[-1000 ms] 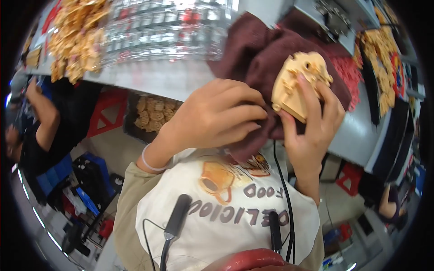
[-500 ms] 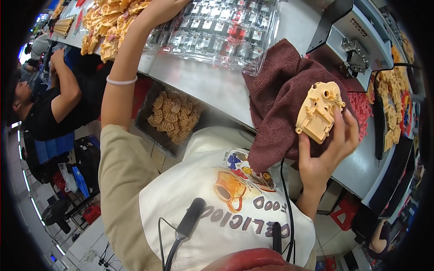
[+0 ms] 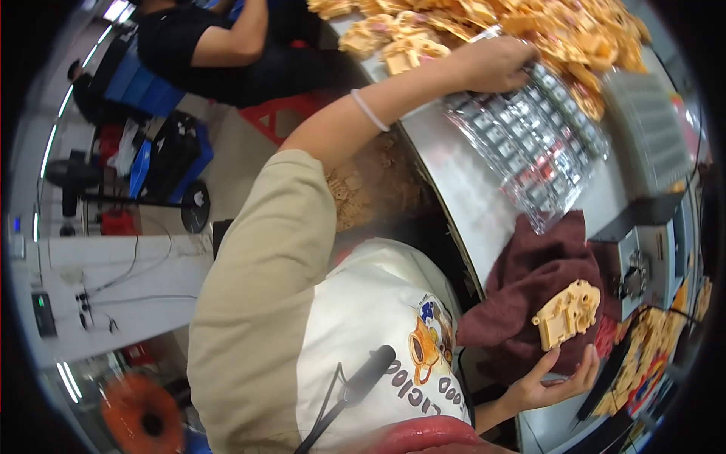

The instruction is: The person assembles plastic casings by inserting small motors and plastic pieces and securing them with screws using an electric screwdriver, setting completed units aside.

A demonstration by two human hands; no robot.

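A cream-yellow moulded plastic housing lies on a crumpled maroon cloth at the right. My right hand is just below it, thumb and fingers apart, with the thumb tip at the housing's lower edge. Farther off, my left hand reaches over the far left corner of a clear plastic tray with rows of small metallic-looking parts. Its fingers are curled downward, and whatever they pinch is hidden.
Many yellow housings are heaped behind the tray. A stack of clear trays and a grey metal device stand at the right. A bin of small yellow parts sits below the table edge. Another person sits at far left.
The view has swung left. My right hand has let go of the housing, which now rests on the cloth. My left hand shows at the tray's far corner, where before its fingers were out of view.
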